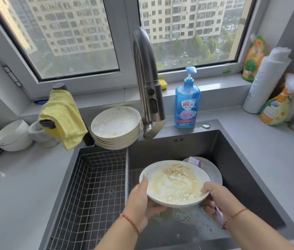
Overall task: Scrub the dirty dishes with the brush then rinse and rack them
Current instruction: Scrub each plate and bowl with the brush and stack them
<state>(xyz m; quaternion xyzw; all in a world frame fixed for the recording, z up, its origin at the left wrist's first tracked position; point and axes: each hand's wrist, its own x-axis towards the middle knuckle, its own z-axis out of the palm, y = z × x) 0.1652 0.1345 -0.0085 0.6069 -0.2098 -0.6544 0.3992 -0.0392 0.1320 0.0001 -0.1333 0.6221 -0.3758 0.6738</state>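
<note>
Two hands hold one dirty plate [174,184] over the sink [232,159]. Plate interior smeared with yellowish residue, brown crumbs toward the far rim, white lumps near the front. Left hand [142,202]: thumb lies over the left rim, fingers curled under the base, so the plate sits pinched between them. Right hand [214,201]: fingers curled round a lilac brush [218,212], handle running down past the wrist; fingertips [205,189] also touch the plate's right rim. Brush bristles hidden; cannot tell whether they touch the plate. Sink bottom below holds shallow foamy water. Second plate [209,170] lies in the sink behind the held one, with another brush head [194,161], purple bristles, resting on its far edge. Wire basket [92,186] fills the sink's left half; nothing seen in it. Stack of plates [116,128] on the sink's back-left corner, top one greasy with pale film. Tap [147,82] arches over the middle. Blue soap bottle [187,103] just right of the tap. Yellow cloth [62,116] draped left of the stack; white bowls [12,136] on the table farther left.
</note>
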